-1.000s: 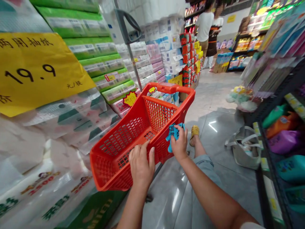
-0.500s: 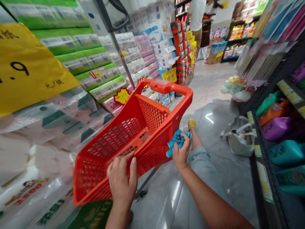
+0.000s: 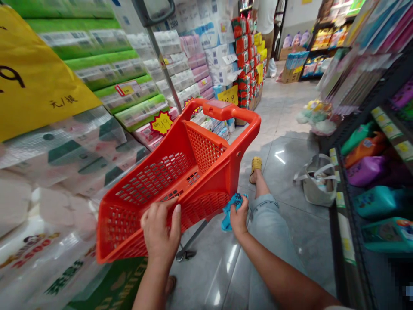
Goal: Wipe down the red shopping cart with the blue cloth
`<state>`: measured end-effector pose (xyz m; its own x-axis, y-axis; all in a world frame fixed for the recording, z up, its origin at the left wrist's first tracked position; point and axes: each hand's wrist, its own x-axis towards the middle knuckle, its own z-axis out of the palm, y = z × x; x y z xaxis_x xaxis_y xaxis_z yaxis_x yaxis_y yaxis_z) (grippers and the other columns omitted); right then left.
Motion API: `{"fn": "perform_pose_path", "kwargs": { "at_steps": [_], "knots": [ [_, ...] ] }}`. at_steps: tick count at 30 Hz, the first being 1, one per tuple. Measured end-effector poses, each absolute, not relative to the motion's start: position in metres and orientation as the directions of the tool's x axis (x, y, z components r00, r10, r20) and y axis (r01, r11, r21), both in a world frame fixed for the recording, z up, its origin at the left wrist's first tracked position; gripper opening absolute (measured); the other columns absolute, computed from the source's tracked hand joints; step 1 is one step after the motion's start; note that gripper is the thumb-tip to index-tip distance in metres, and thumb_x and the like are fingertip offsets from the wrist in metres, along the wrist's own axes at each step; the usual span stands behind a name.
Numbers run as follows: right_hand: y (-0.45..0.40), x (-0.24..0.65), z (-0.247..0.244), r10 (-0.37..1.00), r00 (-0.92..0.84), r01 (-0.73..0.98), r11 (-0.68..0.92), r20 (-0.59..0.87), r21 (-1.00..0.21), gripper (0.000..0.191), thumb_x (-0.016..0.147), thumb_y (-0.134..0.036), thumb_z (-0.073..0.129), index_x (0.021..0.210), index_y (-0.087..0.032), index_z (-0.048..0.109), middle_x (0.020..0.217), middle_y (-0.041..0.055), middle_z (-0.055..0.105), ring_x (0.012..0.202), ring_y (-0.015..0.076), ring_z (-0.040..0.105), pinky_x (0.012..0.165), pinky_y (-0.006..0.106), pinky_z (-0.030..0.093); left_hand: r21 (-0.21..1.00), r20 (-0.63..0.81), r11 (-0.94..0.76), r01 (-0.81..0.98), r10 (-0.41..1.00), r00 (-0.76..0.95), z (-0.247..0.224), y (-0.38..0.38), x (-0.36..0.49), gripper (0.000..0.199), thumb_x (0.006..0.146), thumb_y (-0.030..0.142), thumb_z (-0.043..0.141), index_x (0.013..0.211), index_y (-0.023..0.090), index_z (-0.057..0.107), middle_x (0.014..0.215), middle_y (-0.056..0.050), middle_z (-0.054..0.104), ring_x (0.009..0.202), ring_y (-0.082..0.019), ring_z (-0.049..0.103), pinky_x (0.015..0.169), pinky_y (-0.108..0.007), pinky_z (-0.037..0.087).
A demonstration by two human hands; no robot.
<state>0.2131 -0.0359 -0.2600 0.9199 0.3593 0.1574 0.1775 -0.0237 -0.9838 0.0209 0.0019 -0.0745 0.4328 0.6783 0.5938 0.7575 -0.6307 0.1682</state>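
Note:
A red plastic shopping cart (image 3: 155,172) stands tilted across my view, its basket holding nothing that I can see. My left hand (image 3: 161,228) grips its near rim, fingers laid over the edge and thumb on the outer side. In my right hand (image 3: 239,215) is a crumpled blue cloth (image 3: 228,217) with dark lettering, pinched between thumb and fingers. That hand is low beside the cart's outer wall, near the handle end. Whether the cloth touches the wall I cannot tell.
Packs of tissue paper (image 3: 109,64) are stacked along the left, with a yellow price sign (image 3: 38,82). Detergent bottles (image 3: 376,202) line the right shelf. A grey tote bag (image 3: 319,181) stands on the floor beside it. A person (image 3: 266,21) stands at the back.
My right hand has moved down and slightly left with the blue cloth, which now hangs lower along the cart's side. My left hand stays on the rim. The view has shifted a little.

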Motion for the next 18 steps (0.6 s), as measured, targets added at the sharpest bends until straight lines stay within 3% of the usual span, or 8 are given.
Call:
{"fn": "perform_pose_path", "kwargs": {
  "at_steps": [3,6,8,11,13,15,18],
  "knots": [
    [-0.04,0.222,-0.247,0.322,0.931,0.186,-0.008,0.173,-0.983,0.031,0.072,-0.03,0.048,0.101,-0.019,0.051,0.084,0.0052,0.059,0.08,0.0219,0.058,0.079,0.038,0.05,0.176,0.595,-0.632,0.754,0.679,0.431,-0.075,0.003,0.018,0.019,0.097,0.033,0.052,0.109,0.023,0.063,0.094,-0.002,0.065,0.091,-0.019,0.062,0.092,-0.037,0.039],
    [-0.036,0.246,-0.198,0.26,0.935,0.236,0.047,0.24,-0.971,0.039,0.08,-0.03,0.047,0.117,-0.018,0.049,0.108,0.0109,0.06,0.1,0.0228,0.059,0.092,0.041,0.048,0.187,0.59,-0.645,0.741,0.676,0.44,-0.075,0.003,0.011,0.018,0.097,0.032,0.053,0.109,0.024,0.063,0.095,-0.002,0.065,0.091,-0.018,0.062,0.092,-0.036,0.04],
    [-0.035,0.266,-0.152,0.226,0.911,0.329,0.108,0.346,-0.938,0.04,0.081,-0.03,0.052,0.12,-0.021,0.048,0.116,0.0095,0.057,0.11,0.0222,0.057,0.1,0.041,0.045,0.194,0.595,-0.657,0.729,0.669,0.445,-0.075,0.001,0.005,0.016,0.096,0.032,0.054,0.107,0.024,0.063,0.093,-0.001,0.065,0.089,-0.018,0.062,0.091,-0.036,0.04],
    [-0.041,0.293,-0.085,0.149,0.689,0.687,0.175,0.709,-0.705,0.035,0.079,-0.026,0.061,0.114,-0.023,0.055,0.111,0.008,0.059,0.109,0.024,0.057,0.103,0.047,0.044,0.214,0.602,-0.661,0.72,0.67,0.436,-0.076,-0.001,-0.003,0.014,0.096,0.034,0.056,0.102,0.025,0.065,0.089,0.0,0.065,0.086,-0.017,0.062,0.089,-0.035,0.04],
    [-0.049,0.307,-0.051,0.097,0.566,0.809,0.127,0.818,-0.575,0.03,0.08,-0.024,0.063,0.109,-0.024,0.059,0.105,0.0074,0.062,0.108,0.0251,0.057,0.106,0.049,0.041,0.234,0.606,-0.659,0.715,0.674,0.423,-0.077,-0.003,-0.007,0.014,0.095,0.036,0.057,0.098,0.025,0.066,0.086,0.001,0.065,0.083,-0.016,0.062,0.089,-0.034,0.04],
    [-0.059,0.32,-0.029,0.047,0.547,0.832,0.079,0.836,-0.549,0.025,0.081,-0.024,0.062,0.106,-0.023,0.061,0.101,0.0074,0.063,0.107,0.0261,0.058,0.107,0.05,0.04,0.258,0.61,-0.662,0.704,0.676,0.413,-0.078,-0.006,-0.011,0.015,0.094,0.038,0.059,0.095,0.025,0.066,0.084,0.002,0.066,0.081,-0.016,0.063,0.089,-0.034,0.04],
    [-0.075,0.336,-0.011,0.075,0.632,0.767,0.084,0.772,-0.636,0.027,0.08,-0.026,0.06,0.106,-0.021,0.063,0.103,0.0081,0.064,0.105,0.0274,0.061,0.102,0.048,0.045,0.299,0.622,-0.658,0.691,0.684,0.381,-0.077,-0.01,-0.013,0.018,0.093,0.041,0.059,0.088,0.025,0.067,0.08,0.003,0.066,0.078,-0.015,0.062,0.091,-0.035,0.039]
  ]
}}
